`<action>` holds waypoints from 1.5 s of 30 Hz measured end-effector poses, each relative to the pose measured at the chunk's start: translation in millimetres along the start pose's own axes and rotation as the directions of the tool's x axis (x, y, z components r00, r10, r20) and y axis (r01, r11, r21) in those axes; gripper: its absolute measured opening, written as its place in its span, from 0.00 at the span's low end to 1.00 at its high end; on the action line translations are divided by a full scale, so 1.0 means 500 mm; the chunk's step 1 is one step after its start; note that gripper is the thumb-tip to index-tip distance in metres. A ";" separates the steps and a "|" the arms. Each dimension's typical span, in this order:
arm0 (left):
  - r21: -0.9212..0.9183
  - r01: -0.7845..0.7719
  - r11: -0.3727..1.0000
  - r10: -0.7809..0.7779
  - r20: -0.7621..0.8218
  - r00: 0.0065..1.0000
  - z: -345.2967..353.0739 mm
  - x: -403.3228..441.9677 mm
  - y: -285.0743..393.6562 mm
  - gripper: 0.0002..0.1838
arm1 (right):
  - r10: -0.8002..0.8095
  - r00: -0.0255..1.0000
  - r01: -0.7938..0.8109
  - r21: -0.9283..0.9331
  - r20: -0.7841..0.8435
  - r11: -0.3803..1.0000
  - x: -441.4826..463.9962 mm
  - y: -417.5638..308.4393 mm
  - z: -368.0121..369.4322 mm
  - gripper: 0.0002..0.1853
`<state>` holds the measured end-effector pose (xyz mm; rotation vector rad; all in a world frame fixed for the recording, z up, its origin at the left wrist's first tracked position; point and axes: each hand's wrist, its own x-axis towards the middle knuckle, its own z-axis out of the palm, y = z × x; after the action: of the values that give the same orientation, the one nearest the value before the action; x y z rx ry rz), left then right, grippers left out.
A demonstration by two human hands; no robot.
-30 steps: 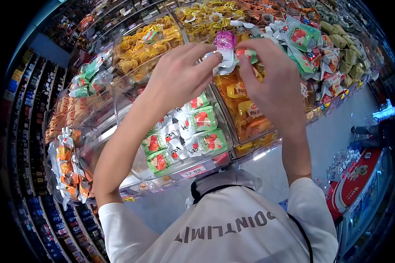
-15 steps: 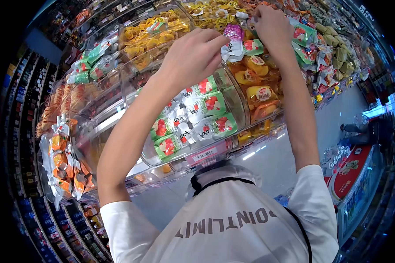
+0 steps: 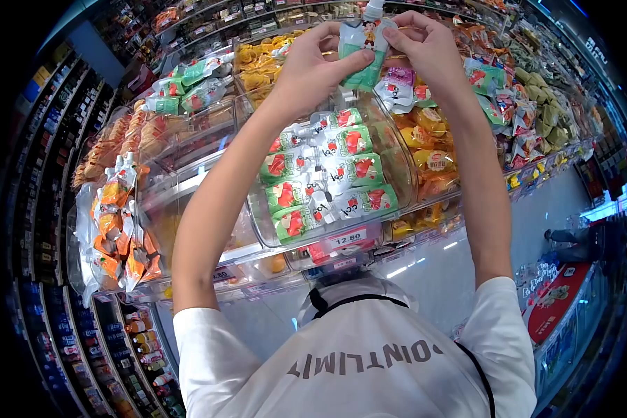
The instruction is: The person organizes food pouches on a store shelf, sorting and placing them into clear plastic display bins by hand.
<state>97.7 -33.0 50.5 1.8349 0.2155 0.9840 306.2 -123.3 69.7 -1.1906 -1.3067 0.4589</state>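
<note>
Between twelve and one o'clock from the middle of our view, we hold a green-and-pale spout pouch [image 3: 361, 64] in both hands, its white cap [image 3: 374, 10] uppermost and leaning slightly toward one o'clock. Our left hand [image 3: 319, 68] pinches the pouch's left side, thumb laid across its front; our right hand [image 3: 428, 50] pinches the upper right edge, close to the spout, with thumb and fingers. A printed cartoon figure faces us. Just beyond the pouch's lower end, at one o'clock, we see a purple-topped pouch [image 3: 396, 89]. Below our hands, near the centre, rows of apple-printed pouches [image 3: 354, 141] fill a clear bin. Yellow packets [image 3: 435, 160] lie at two o'clock, orange pouches [image 3: 111, 224] at nine.
</note>
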 end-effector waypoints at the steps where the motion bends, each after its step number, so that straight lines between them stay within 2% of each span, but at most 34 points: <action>1: 0.130 0.018 0.991 -0.017 -0.011 1.000 -0.017 -0.004 0.000 0.27 | 0.009 1.000 -0.009 -0.064 0.005 0.998 0.001 -0.004 0.015 0.16; 3: 0.381 0.063 0.923 -0.052 -0.039 0.998 -0.050 -0.018 -0.001 0.24 | 0.029 1.000 -0.027 -0.189 0.011 0.982 -0.003 -0.014 0.047 0.16; 4: 0.507 0.003 0.862 0.021 -0.043 0.999 -0.061 -0.031 0.000 0.21 | 0.011 1.000 -0.017 -0.227 -0.026 0.974 0.008 -0.006 0.058 0.19; 7: 0.794 -0.237 0.561 0.202 0.146 0.968 -0.093 -0.071 0.012 0.22 | 0.311 0.940 -0.323 0.071 0.141 0.944 -0.001 -0.060 0.076 0.21; 8: 0.809 -0.250 0.532 0.185 0.178 0.967 -0.100 -0.088 0.014 0.25 | 0.374 0.902 -0.391 0.040 0.216 0.919 0.000 -0.074 0.088 0.21; 11: 0.872 -0.124 0.474 -0.026 0.155 0.988 -0.105 -0.120 0.026 0.28 | 0.331 0.837 -0.274 -0.188 0.437 0.943 0.008 -0.019 0.130 0.18; 12: 0.885 -0.123 0.450 -0.048 0.161 0.986 -0.113 -0.127 0.014 0.30 | 0.345 0.805 -0.325 -0.128 0.483 0.937 0.012 -0.006 0.142 0.16; 15: 0.888 -0.105 0.447 -0.137 0.184 0.973 -0.133 -0.141 -0.010 0.31 | 0.416 0.737 -0.423 -0.116 0.533 0.899 0.017 0.021 0.173 0.12; 16: 0.888 -0.110 0.446 -0.196 0.216 0.956 -0.140 -0.143 -0.009 0.30 | 0.382 0.740 -0.430 -0.048 0.554 0.902 0.026 0.053 0.187 0.12; 19: 0.890 -0.095 0.445 -0.336 0.265 0.904 -0.145 -0.151 -0.025 0.30 | 0.474 0.681 -0.355 -0.314 0.558 0.881 0.037 0.089 0.203 0.11; 20: 0.899 -0.151 0.412 -0.327 0.301 0.896 -0.147 -0.153 -0.036 0.32 | 0.459 0.697 -0.310 -0.345 0.551 0.886 0.037 0.115 0.214 0.09; 23: 0.921 -0.187 0.343 -0.319 0.301 0.899 -0.150 -0.165 -0.068 0.34 | 0.437 0.719 -0.242 -0.395 0.540 0.886 0.028 0.174 0.241 0.08; 24: 0.935 -0.172 0.312 -0.360 0.283 0.889 -0.148 -0.163 -0.069 0.34 | 0.462 0.711 -0.266 -0.405 0.530 0.875 0.014 0.150 0.246 0.07; 27: 0.959 -0.139 0.249 -0.407 0.233 0.883 -0.140 -0.164 -0.062 0.33 | 0.389 0.760 -0.162 -0.428 0.521 0.889 0.007 0.151 0.251 0.07; 30: 0.972 -0.152 0.181 -0.455 0.220 0.863 -0.138 -0.166 -0.064 0.35 | 0.348 0.740 -0.065 -0.454 0.576 0.889 0.000 0.159 0.255 0.07; 34: 0.971 -0.143 0.193 -0.477 0.220 0.851 -0.135 -0.159 -0.046 0.32 | 0.298 0.671 0.102 -0.482 0.679 0.870 0.003 0.178 0.264 0.06; 37: 0.974 -0.061 0.218 -0.552 0.175 0.815 -0.118 -0.149 -0.011 0.32 | 0.277 0.673 0.130 -0.478 0.686 0.869 0.001 0.181 0.264 0.07; 40: 0.959 -0.068 0.276 -0.508 0.206 0.836 -0.132 -0.154 -0.037 0.30 | 0.148 0.682 0.306 -0.462 0.717 0.832 -0.010 0.177 0.261 0.08; 45: 0.955 -0.093 0.281 -0.530 0.235 0.815 -0.134 -0.155 -0.033 0.27 | 0.076 0.823 0.339 -0.595 0.562 0.729 -0.028 0.094 0.219 0.11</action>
<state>4.4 -21.0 7.0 2.9789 0.8700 -0.0645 220.2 -72.1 3.6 -1.6081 -2.1914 0.2085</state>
